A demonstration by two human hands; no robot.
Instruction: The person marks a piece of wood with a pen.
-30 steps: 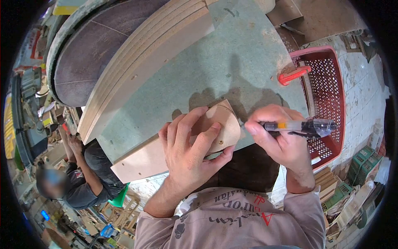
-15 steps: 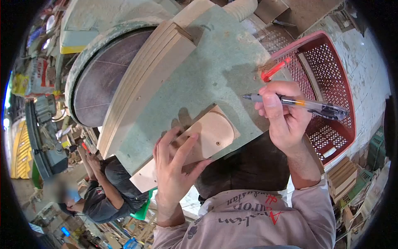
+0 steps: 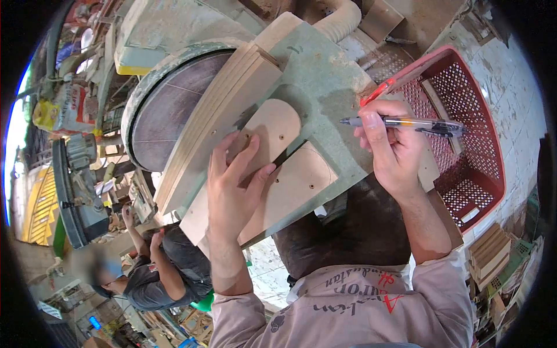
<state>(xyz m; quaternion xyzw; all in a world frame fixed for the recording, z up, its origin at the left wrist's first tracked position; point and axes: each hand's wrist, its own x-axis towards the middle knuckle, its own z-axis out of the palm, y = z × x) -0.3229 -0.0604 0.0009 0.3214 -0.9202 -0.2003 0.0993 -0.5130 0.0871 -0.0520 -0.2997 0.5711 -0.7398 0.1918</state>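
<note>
My left hand [image 3: 235,180] grips a round-ended wooden piece [image 3: 275,124] with small holes, thumb at its near edge and fingers on top. Beside it, nearer to me, a flat wooden board [image 3: 307,171] with a curved pencil line and small holes lies on the green table [image 3: 325,75]. My right hand [image 3: 394,148] holds a black pen [image 3: 432,125] with its tip pointing left, above the table. A red pen [image 3: 377,91] lies just beyond this hand, near the table's right edge.
Curved boards [image 3: 217,110] are stacked beside a large round disc [image 3: 168,110] on the left. A red perforated basket [image 3: 496,151] stands on the right. A person [image 3: 168,269] sits at the lower left. A ribbed hose [image 3: 339,22] lies at the back.
The round-ended piece, which lay over the flat board, has moved away from me to beside it with my left hand, uncovering the curved line. My right hand still holds the pen.
</note>
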